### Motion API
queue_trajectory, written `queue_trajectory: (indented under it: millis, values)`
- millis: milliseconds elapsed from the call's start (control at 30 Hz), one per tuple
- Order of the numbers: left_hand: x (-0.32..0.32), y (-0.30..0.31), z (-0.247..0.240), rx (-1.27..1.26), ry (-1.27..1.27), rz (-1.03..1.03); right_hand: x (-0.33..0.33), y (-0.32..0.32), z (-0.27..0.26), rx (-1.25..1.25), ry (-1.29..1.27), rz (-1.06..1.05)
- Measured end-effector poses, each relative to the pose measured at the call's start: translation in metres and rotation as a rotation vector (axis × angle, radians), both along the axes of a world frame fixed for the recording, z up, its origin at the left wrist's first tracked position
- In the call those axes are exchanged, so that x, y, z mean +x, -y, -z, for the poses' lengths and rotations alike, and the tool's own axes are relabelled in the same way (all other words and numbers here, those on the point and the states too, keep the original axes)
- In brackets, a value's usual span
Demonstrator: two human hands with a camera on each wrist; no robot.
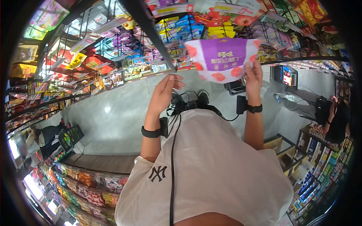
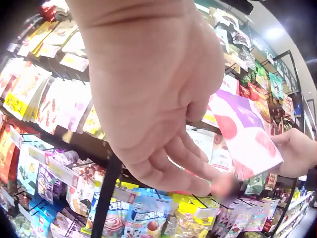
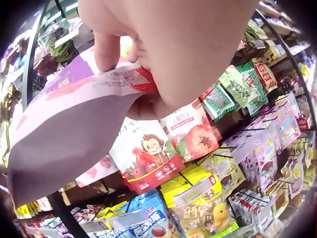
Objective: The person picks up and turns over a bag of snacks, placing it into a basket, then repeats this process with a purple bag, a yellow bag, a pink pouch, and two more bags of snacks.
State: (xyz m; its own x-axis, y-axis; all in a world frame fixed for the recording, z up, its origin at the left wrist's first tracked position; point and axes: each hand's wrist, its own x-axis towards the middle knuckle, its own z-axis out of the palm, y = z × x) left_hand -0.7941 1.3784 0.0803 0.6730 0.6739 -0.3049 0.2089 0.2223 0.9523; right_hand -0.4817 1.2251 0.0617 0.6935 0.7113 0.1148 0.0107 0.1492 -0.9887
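A purple and white snack pouch [image 1: 222, 60] with pink-red fruit pieces printed on it is held up before the shelves. My right hand [image 1: 253, 77] pinches its edge between thumb and fingers, as the right wrist view also shows at the pouch [image 3: 69, 134]. To the left of the pouch, my left hand [image 1: 166, 92] is raised with loosely bent fingers and nothing in it. In the left wrist view, the left hand [image 2: 153, 99] hangs in front of the hooks, with the pouch [image 2: 242, 129] beyond its fingers.
Hanging snack bags fill the racks ahead, among them blue candy bags [image 2: 148, 213] and a monkey-print pouch [image 3: 148, 153]. A dark upright post [image 1: 154, 34] stands between rack sections. Another person [image 1: 335, 113] is at the right. Bagged goods [image 1: 86, 192] line a shelf behind left.
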Motion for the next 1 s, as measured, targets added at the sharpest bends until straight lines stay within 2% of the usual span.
queue_trajectory:
  millis: [100, 133, 200, 233, 267, 367, 433, 500, 567, 600, 700, 733, 833, 867, 1000]
  values:
    - [0.041, 0.033, -0.008, 0.029, -0.105, 0.049, 0.008, 0.010, 0.004, 0.057, -0.181, -0.152]
    - [0.047, 0.048, 0.005, -0.017, -0.017, 0.066, 0.007, 0.014, 0.001, 0.076, -0.250, -0.194]
    - [0.058, 0.081, 0.015, -0.275, 0.102, 0.101, 0.004, 0.026, -0.008, 0.120, -0.387, -0.277]
    - [0.070, 0.095, 0.005, -0.406, 0.159, 0.121, 0.008, 0.037, -0.004, 0.099, -0.438, -0.282]
    - [0.081, 0.106, -0.010, -0.309, 0.149, 0.291, 0.011, 0.047, 0.000, 0.079, -0.486, -0.288]
    - [0.092, 0.141, -0.015, -0.154, 0.202, 0.483, 0.009, 0.073, 0.000, -0.006, -0.572, -0.366]
    - [0.102, 0.165, -0.018, -0.087, 0.224, 0.456, -0.001, 0.089, 0.001, -0.089, -0.591, -0.448]
    - [0.104, 0.186, -0.026, 0.023, 0.217, 0.357, -0.007, 0.107, 0.008, -0.212, -0.530, -0.667]
    - [0.101, 0.203, -0.047, 0.179, 0.183, 0.188, -0.023, 0.126, 0.013, -0.190, -0.592, -0.723]
    - [0.096, 0.215, -0.046, 0.105, 0.297, 0.087, -0.035, 0.139, 0.008, -0.124, -0.653, -0.763]
    - [0.067, 0.240, -0.058, -0.072, 0.262, 0.013, -0.068, 0.171, 0.003, -0.125, -0.679, -0.750]
    - [0.057, 0.251, -0.054, 0.087, 0.306, -0.073, -0.080, 0.182, 0.002, -0.128, -0.690, -0.745]
    - [0.023, 0.274, -0.053, -0.018, 0.218, -0.219, -0.111, 0.208, 0.004, -0.161, -0.689, -0.698]
    - [0.015, 0.283, -0.047, 0.040, 0.267, -0.265, -0.121, 0.216, 0.006, -0.178, -0.681, -0.673]
    - [-0.020, 0.307, -0.052, 0.042, 0.220, -0.307, -0.136, 0.243, -0.001, -0.219, -0.619, -0.608]
